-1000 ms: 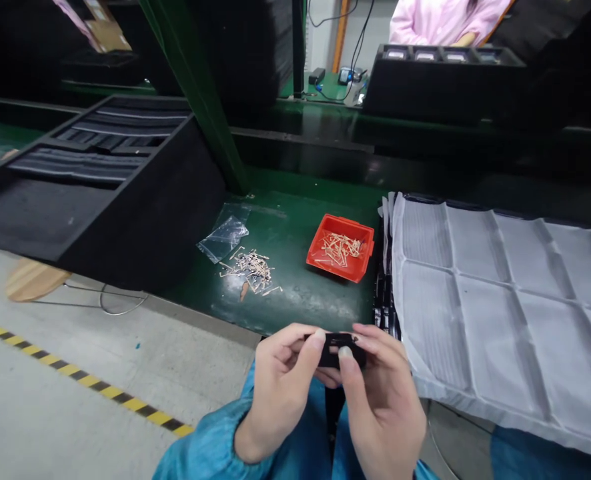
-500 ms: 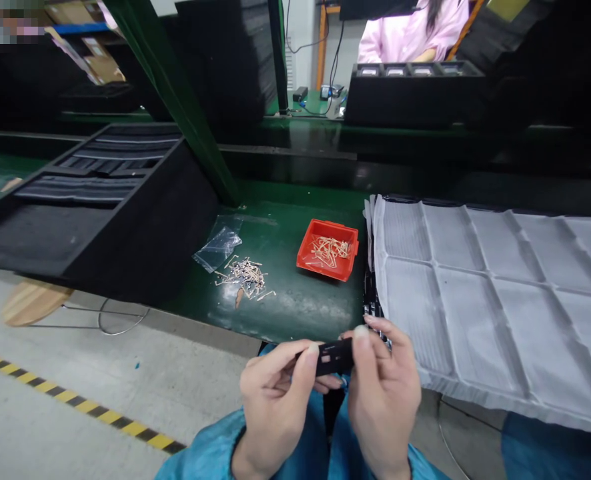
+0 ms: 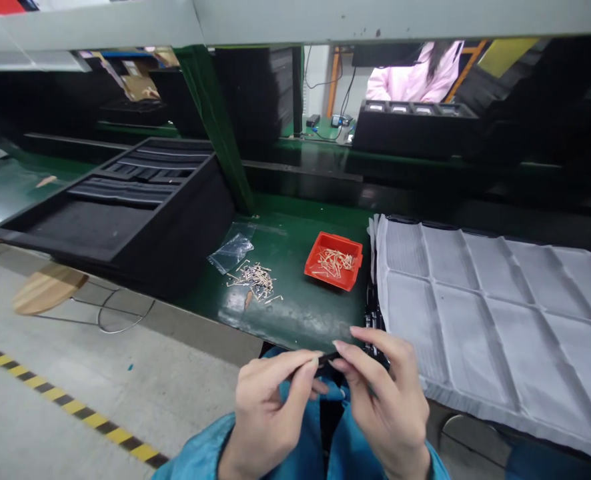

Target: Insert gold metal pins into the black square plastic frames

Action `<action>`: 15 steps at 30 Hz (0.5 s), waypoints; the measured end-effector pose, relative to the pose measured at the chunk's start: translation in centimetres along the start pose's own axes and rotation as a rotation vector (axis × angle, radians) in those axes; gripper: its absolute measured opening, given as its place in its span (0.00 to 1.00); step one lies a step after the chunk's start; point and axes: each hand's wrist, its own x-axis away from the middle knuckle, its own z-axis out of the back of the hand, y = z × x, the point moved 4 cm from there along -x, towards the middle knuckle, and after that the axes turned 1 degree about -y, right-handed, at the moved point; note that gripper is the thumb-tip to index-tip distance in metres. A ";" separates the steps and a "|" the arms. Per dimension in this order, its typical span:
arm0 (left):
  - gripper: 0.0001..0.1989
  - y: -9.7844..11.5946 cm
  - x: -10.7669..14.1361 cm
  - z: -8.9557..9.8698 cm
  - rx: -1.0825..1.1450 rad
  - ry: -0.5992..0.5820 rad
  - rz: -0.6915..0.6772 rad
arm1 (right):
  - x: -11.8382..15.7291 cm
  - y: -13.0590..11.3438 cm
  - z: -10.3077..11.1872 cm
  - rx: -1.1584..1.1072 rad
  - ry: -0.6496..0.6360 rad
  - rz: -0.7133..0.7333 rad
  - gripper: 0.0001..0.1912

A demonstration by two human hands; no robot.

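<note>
Between my two hands, above my lap, is a small flat black part, now seen nearly edge-on. My left hand pinches its left end between thumb and fingers. My right hand has its thumb and a fingertip closed at the part's right end, while another finger stretches out above. Beyond my hands, a red bin holds several thin pale bent strips. A loose pile of similar small strips lies on the green table to the left, beside a clear plastic bag.
A white compartmented sheet covers a stack on the right. On the left stands a large black divided box by a green post. A wooden stool is below. Across the bench sits a person in pink.
The black part has turned from showing its flat face to nearly edge-on. My right thumb and fingers have shifted on it. The camera view has tilted up, showing a pale beam on top.
</note>
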 end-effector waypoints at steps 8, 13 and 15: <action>0.21 2.6 0.9 2.0 -0.309 -0.083 -0.602 | 0.3 -1.3 -0.5 -0.286 0.101 -0.093 0.10; 0.12 3.5 1.5 2.8 -0.405 -0.045 -0.671 | 0.8 -1.6 0.3 -0.256 0.205 0.120 0.02; 0.10 3.8 1.8 2.9 -0.428 -0.030 -0.679 | 0.9 -1.4 0.8 -0.228 0.187 0.208 0.02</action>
